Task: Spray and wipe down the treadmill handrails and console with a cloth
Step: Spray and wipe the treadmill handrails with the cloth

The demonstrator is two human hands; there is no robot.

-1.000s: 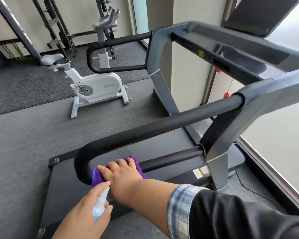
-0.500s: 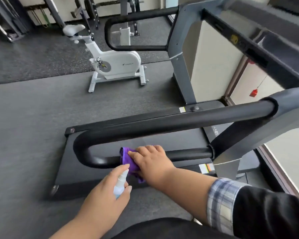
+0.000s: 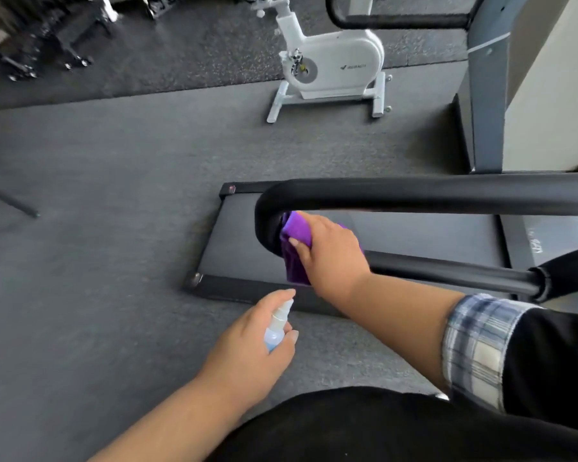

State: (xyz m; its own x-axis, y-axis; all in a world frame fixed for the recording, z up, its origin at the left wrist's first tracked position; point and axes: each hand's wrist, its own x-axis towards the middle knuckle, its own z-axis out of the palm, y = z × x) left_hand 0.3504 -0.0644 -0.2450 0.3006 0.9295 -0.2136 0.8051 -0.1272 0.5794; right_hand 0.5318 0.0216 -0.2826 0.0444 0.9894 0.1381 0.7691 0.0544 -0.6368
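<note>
Open gap inside handrail (image 3: 414, 195) loop, centre right of frame, over treadmill belt (image 3: 414, 233); loop's curved end blocked by right hand (image 3: 331, 251) with purple cloth (image 3: 296, 228). Bare floor (image 3: 114, 261) at left and centre. Exercise bike (image 3: 331, 65) stands upper centre, well apart.

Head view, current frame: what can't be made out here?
- Treadmill console: cut off past the right edge; only the black padded handrail shows.
- Purple cloth: partly covered by the right hand, so how it wraps the rail's bend is hidden.
- Small clear spray bottle: body mostly hidden inside the left hand; fill level unreadable.
- Logo on the white exercise bike: too small and blurred.
</note>
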